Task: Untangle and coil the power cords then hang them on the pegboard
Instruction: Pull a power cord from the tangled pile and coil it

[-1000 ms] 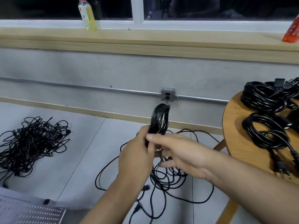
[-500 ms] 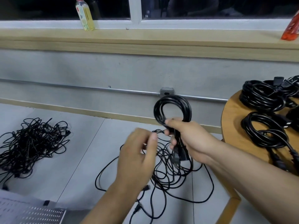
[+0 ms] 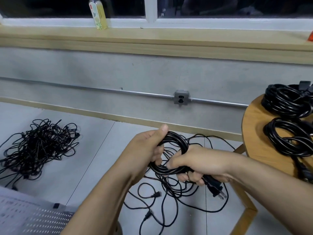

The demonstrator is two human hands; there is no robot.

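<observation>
The left hand [image 3: 149,146] has its grip closed on the left side of a black, round-wound coil of power cord [image 3: 176,141], thumb lying up over the top arc and fingers curled round the strands. The right hand [image 3: 199,163] has its grip wrapped tight round the coil's lower right. The coil is held between the two hands, above the floor. It looks thick, glossy and many-stranded, tilted towards flat, and its black two-pronged plug [image 3: 215,189] sticks out just below the right hand's fingers. Directly under the coil, thin loose black cords [image 3: 169,192] sprawl in open loops on the pale grey tiled floor [image 3: 84,150], partly hidden by both forearms. Well to the left of the coil a dense tangled heap of thin black cords [image 3: 39,146] lies on the same floor. Below and left of the coil, at the picture's corner, is a white perforated metal pegboard [image 3: 33,217], blurred. To the right of the coil stands a round light-wood worktop [image 3: 254,133] carrying two finished black cord coils, one nearer [image 3: 291,138] and one farther back [image 3: 288,102]. Beyond the coil, on the grey concrete wall, sits a grey metal socket box [image 3: 181,99] on a thin metal conduit [image 3: 101,89]. Above that a clear plastic bottle of yellow drink [image 3: 98,13] stands on the window ledge [image 3: 152,39].
</observation>
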